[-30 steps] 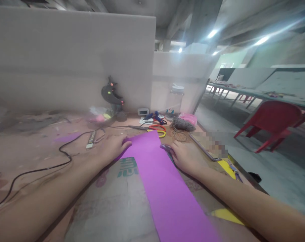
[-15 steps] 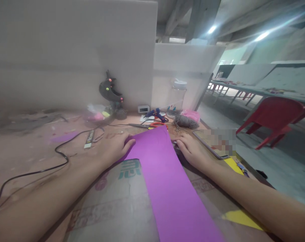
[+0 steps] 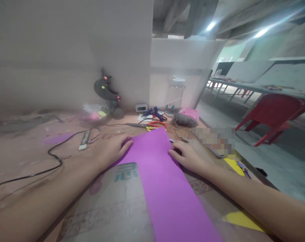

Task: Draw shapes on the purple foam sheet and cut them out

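L. hand (image 3: 116, 148): thumb down on the L side of the purple sheet (image 3: 162, 174); fingers partly hidden, so can't tell if it grips or only presses. Printed board (image 3: 104, 215) lies under the sheet and shows in the notch on the sheet's L side. Notch is clean-edged; judged done, the work being part-complete. Glue gun (image 3: 155, 112) lies unused at back, nr the scissors (image 3: 146, 126); neither is in hand. Sheet lies flat, mid-table, btwn both hands, running to the near edge of view. Faint curved line by its top R corner, prob. a drawn mark; no cut visible along it, so that part judged outstanding. R. hand (image 3: 187, 154): thumb at the sheet's R edge, thumb and forefinger apart; slim silvery item (image 3: 171, 140) shows by the fingertips, held or not can't tell.

Vs. ½ sec. ago: L. hand practically same on sheet. Sheet outline unchanged, no new cut obs. R. thumb, then just off the R edge, now meets it. Small grey item (image 3: 185, 139) now in plain view beyond R. hand. Whole scene sits slightly further L; prob. head turn.
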`<state>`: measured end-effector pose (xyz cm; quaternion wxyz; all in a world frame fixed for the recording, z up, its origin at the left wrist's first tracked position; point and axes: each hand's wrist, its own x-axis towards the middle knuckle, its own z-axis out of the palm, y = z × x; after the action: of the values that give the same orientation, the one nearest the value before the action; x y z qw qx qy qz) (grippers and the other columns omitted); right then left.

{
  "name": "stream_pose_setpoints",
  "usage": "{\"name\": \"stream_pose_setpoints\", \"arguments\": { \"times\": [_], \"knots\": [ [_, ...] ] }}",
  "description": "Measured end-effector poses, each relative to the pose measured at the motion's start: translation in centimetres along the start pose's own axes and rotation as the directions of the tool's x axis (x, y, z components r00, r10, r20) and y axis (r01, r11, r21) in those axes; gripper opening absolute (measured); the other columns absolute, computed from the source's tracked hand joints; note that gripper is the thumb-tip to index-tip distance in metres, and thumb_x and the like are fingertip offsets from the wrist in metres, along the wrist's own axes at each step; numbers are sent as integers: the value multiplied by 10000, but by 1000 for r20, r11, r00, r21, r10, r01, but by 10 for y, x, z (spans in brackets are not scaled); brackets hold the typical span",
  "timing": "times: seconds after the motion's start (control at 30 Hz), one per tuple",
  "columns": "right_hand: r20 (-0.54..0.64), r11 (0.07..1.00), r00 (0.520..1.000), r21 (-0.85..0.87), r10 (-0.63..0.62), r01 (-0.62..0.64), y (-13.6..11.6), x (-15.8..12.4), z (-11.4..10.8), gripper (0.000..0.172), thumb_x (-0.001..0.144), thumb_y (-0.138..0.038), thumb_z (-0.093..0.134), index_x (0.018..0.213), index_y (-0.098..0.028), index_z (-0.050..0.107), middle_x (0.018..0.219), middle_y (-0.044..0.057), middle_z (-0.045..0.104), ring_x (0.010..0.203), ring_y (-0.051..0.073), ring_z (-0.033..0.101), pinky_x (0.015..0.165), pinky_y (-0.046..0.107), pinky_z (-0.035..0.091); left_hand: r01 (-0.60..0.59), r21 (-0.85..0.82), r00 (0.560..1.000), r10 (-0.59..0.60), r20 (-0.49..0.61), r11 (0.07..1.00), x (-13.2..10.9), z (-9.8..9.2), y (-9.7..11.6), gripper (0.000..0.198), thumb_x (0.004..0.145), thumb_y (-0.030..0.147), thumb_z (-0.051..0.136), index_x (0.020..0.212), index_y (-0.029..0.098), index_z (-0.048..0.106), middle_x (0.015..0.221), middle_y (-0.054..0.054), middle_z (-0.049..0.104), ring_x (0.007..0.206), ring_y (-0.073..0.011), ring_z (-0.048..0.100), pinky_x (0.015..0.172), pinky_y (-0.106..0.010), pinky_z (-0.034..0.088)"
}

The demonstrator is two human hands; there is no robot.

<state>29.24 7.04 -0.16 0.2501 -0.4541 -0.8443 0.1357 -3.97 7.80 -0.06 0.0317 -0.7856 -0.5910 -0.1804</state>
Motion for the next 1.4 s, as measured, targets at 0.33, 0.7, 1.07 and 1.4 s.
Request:
{"name": "stream_pose_setpoints", "arguments": {
  "times": [0.33, 0.7, 1.07, 1.4],
  "knots": [
    [73, 992, 996, 110, 48, -55, 1, 2, -3, 328, 1008, -363, 439, 709, -228, 434, 710, 21, 556, 678, 185, 513, 631, 297, 349, -107, -28, 994, 107, -5, 994, -2, -9, 13, 459, 1056, 491, 377, 1243, 241, 713, 1241, -88, 757, 1116, -324, 693, 886, -434, 529],
    [59, 999, 998, -33, 5, -3, 1, 2, -1, 286, 1022, -339, 410, 770, -224, 478, 780, 58, 592, 769, 219, 550, 718, 319, 368, 12, -21, 999, -12, 44, 1000, -2, -13, 17, 424, 1018, 536, 435, 1093, 246, 735, 1051, -75, 783, 922, -291, 701, 737, -372, 470],
    [65, 999, 998, -45, 11, -8, 1, 2, -1, 294, 1018, -353, 393, 753, -235, 432, 775, 60, 580, 758, 226, 546, 711, 328, 375, -3, 26, 999, 1, 45, 1000, -3, -10, 13, 458, 1030, 572, 400, 1126, 246, 707, 1099, -70, 786, 955, -304, 719, 686, -373, 435],
    [74, 998, 997, -55, 28, -24, 2, 3, -1, 294, 1015, -360, 396, 754, -232, 437, 774, 62, 580, 755, 226, 546, 706, 339, 374, -18, 25, 1000, 17, 23, 1000, -2, -9, 13, 434, 1030, 550, 418, 1151, 265, 722, 1153, -63, 781, 986, -296, 713, 735, -372, 467]
  ]
}}
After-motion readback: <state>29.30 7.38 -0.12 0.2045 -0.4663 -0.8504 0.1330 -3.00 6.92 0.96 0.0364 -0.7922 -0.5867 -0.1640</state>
